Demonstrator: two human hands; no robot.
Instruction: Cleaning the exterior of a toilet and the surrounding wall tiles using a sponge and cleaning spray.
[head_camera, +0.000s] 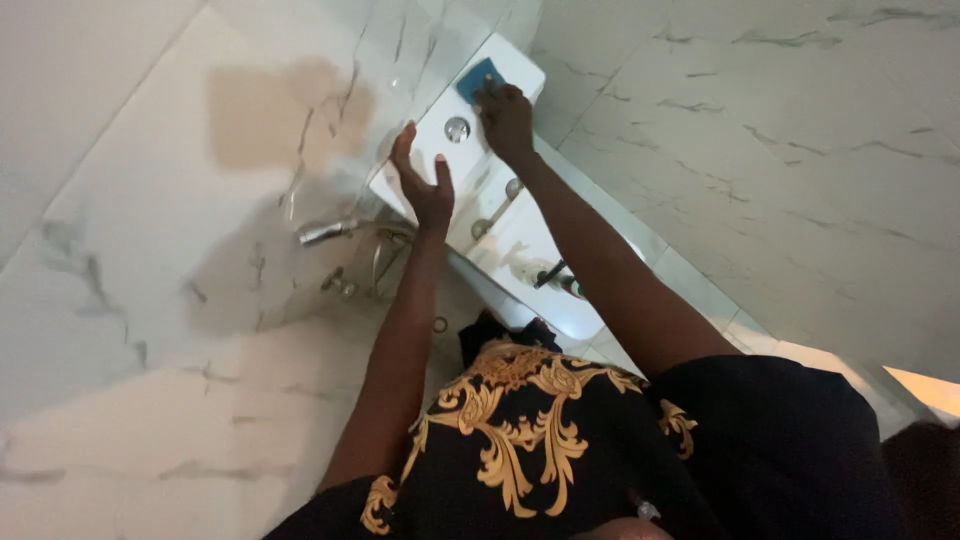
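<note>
At centre frame the left hand (425, 185) rests open-fingered against the near edge of the smooth white toilet tank (440, 165). Just beyond, the right hand (505, 118) presses a blue sponge (476, 78) onto the lid's far corner, beside glossy marble wall (760, 150).

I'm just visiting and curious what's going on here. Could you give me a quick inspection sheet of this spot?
Surface: white toilet cistern lid with a round chrome flush button.
Job's things: blue sponge on the lid's far end.
Clutter: nothing seen.
Hands: right hand presses on the sponge; left hand open, at the lid's edge.
Cables: chrome hose and spray fitting on the wall.
Surroundings: white marble-look tiles; black and gold garment below.
</note>
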